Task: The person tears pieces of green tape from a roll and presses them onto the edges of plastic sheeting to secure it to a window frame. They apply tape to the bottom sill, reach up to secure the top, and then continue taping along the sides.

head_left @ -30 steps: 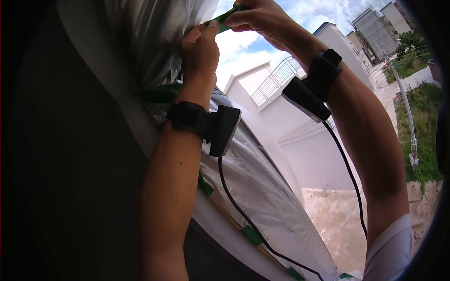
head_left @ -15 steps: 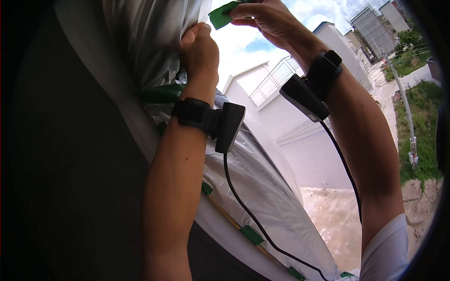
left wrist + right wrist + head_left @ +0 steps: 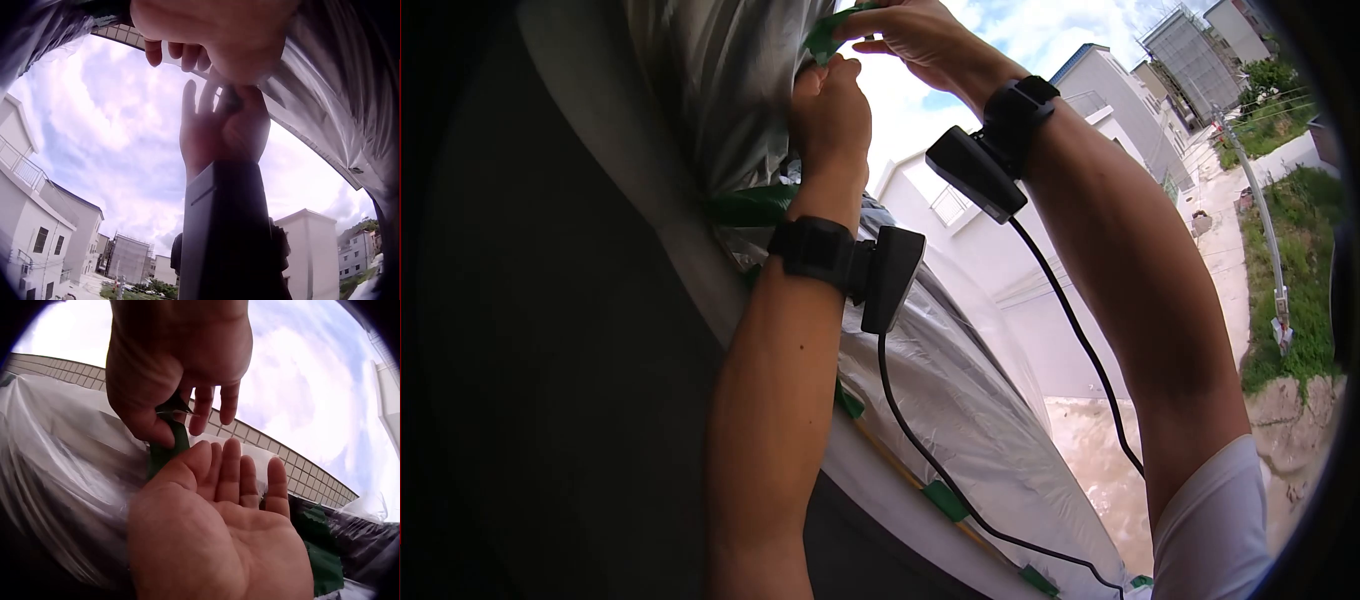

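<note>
In the head view, my right hand [image 3: 920, 42] pinches a short strip of green tape [image 3: 826, 38] between thumb and fingers at the silvery plastic sheet [image 3: 740, 80]. The strip [image 3: 164, 447] hangs from the right thumb in the right wrist view, its lower part running behind the left thumb. Just below, my left hand [image 3: 832, 115] is raised at the sheet's edge. Its palm [image 3: 206, 531] faces the right wrist camera, thumb close against the index finger, other fingers loosely extended. I cannot tell whether the left thumb and index hold anything.
More green tape [image 3: 750, 206] wraps the sheet below the left hand. Further tape pieces [image 3: 945, 500] fasten the sheet along a thin yellowish pole [image 3: 885, 455]. A tiled edge [image 3: 294, 465] runs overhead. Cables [image 3: 1090, 350] trail from both wrist cameras. Pale buildings [image 3: 1040, 320] stand beyond.
Both hands first had the green tape stretched between them. The left then came off it; the right hand has since moved left, bringing the strip back to the sheet above the left fingertips.
</note>
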The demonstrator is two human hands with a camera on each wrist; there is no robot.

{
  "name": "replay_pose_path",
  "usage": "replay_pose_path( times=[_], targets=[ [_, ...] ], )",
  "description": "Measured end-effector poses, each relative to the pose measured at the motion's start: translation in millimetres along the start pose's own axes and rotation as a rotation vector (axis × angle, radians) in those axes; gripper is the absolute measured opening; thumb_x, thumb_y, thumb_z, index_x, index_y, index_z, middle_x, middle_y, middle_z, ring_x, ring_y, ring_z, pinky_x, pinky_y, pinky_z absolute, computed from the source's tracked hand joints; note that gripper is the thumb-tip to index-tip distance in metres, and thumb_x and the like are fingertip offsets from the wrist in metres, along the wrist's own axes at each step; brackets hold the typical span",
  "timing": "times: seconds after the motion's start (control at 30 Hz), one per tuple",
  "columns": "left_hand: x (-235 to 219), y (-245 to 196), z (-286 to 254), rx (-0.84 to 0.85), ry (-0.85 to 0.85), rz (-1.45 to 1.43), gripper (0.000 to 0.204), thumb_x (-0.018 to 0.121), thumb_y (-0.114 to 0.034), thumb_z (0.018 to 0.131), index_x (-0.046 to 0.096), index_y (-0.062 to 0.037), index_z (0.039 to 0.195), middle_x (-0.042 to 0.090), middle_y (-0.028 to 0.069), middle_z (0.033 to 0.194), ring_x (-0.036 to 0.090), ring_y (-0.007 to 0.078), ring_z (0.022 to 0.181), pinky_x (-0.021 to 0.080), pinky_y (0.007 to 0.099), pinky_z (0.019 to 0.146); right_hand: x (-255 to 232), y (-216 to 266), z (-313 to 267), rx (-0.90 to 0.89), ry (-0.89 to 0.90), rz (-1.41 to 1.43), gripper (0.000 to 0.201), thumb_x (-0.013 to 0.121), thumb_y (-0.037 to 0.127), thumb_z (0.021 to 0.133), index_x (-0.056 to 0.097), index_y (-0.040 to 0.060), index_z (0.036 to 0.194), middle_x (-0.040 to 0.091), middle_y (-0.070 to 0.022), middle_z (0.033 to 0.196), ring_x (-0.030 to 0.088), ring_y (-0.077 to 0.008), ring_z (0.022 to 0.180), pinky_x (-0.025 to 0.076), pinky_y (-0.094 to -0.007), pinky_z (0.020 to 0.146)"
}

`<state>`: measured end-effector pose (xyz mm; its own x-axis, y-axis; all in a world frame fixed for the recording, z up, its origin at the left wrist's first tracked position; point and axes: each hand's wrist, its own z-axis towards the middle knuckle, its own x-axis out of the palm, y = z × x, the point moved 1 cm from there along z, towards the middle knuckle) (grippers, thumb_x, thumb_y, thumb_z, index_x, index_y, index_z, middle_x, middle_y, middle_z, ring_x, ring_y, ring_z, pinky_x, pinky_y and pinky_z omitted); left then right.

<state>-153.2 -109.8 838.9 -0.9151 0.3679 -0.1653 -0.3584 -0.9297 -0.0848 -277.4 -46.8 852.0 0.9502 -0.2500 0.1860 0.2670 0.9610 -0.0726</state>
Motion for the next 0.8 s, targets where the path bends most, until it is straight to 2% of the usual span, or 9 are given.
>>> replay_pose_path(
  times=[0.03, 0.23, 0.33, 0.47, 0.53, 0.63, 0.73, 0.8],
  targets=[
    [0, -2, -1, -0.053, -0.029, -0.032, 0.037, 0.058, -0.019, 0.095, 0.06, 0.0032, 0.125, 0.065, 0.0101, 0.122, 0.061, 0.0193, 0.11, 0.049, 0.0302, 0.084, 1, 2, -3, 0.003, -0.001, -0.001, 0.018, 0.076, 0.009, 0.076, 0.059, 0.0084, 0.082, 0.058, -0.0007, 0.077, 0.052, -0.0115, 0.07, 0.042, -0.0268, 0.066],
    [3, 3, 11, -0.031, -0.082, 0.153, 0.05, 0.055, -0.036, 0.099, 0.059, 0.0052, 0.127, 0.067, 0.0117, 0.12, 0.064, 0.0226, 0.106, 0.048, 0.0325, 0.09, 7, 10, -7, 0.007, -0.076, -0.075, 0.018, 0.076, 0.011, 0.077, 0.064, 0.0031, 0.087, 0.063, -0.0053, 0.082, 0.059, -0.0147, 0.076, 0.048, -0.0289, 0.071],
    [7, 5, 17, -0.002, -0.135, 0.128, 0.051, 0.054, -0.039, 0.1, 0.06, 0.0048, 0.124, 0.068, 0.0115, 0.119, 0.065, 0.0184, 0.099, 0.048, 0.0299, 0.083, 8, 8, -7, -0.004, -0.093, -0.066, 0.02, 0.076, 0.013, 0.077, 0.066, 0.0018, 0.09, 0.066, -0.0067, 0.085, 0.061, -0.0157, 0.08, 0.049, -0.0295, 0.072],
    [14, -5, 7, -0.072, -0.209, 0.094, 0.048, 0.055, -0.039, 0.101, 0.064, 0.0043, 0.119, 0.07, 0.0108, 0.115, 0.066, 0.0166, 0.096, 0.049, 0.0294, 0.081, 5, 14, -11, -0.05, -0.082, -0.197, 0.018, 0.072, 0.013, 0.081, 0.067, 0.0012, 0.093, 0.065, -0.0061, 0.083, 0.06, -0.0145, 0.077, 0.048, -0.0291, 0.068],
    [16, -8, 5, -0.145, -0.233, 0.094, 0.045, 0.054, -0.037, 0.101, 0.066, 0.004, 0.113, 0.071, 0.0103, 0.111, 0.067, 0.0175, 0.101, 0.049, 0.0295, 0.085, 4, 21, -13, -0.06, -0.077, -0.257, 0.018, 0.07, 0.014, 0.082, 0.067, 0.0012, 0.094, 0.065, -0.0057, 0.082, 0.06, -0.0143, 0.076, 0.048, -0.0289, 0.066],
    [15, -10, 3, -0.137, -0.234, 0.09, 0.046, 0.053, -0.037, 0.101, 0.067, 0.0049, 0.112, 0.072, 0.0102, 0.11, 0.067, 0.0194, 0.106, 0.049, 0.0301, 0.091, 4, 24, -12, 0.01, -0.126, -0.281, 0.017, 0.068, 0.015, 0.082, 0.068, 0.0014, 0.092, 0.064, -0.005, 0.08, 0.059, -0.014, 0.075, 0.047, -0.0287, 0.065],
    [16, -10, 2, -0.119, -0.23, 0.051, 0.047, 0.053, -0.037, 0.101, 0.066, 0.0066, 0.112, 0.072, 0.0107, 0.111, 0.068, 0.019, 0.105, 0.05, 0.0299, 0.091, -2, 19, -4, -0.022, -0.09, -0.324, 0.018, 0.067, 0.015, 0.082, 0.069, 0.0013, 0.093, 0.064, -0.0046, 0.078, 0.058, -0.0139, 0.074, 0.047, -0.0289, 0.065],
    [15, -9, 4, -0.12, -0.237, 0.054, 0.048, 0.052, -0.037, 0.101, 0.066, 0.0073, 0.113, 0.072, 0.011, 0.111, 0.067, 0.0189, 0.106, 0.05, 0.03, 0.092, -7, 16, -3, -0.05, -0.13, -0.376, 0.02, 0.066, 0.013, 0.082, 0.071, 0.0004, 0.097, 0.065, -0.0057, 0.078, 0.058, -0.0143, 0.074, 0.048, -0.0296, 0.066]
  ],
)
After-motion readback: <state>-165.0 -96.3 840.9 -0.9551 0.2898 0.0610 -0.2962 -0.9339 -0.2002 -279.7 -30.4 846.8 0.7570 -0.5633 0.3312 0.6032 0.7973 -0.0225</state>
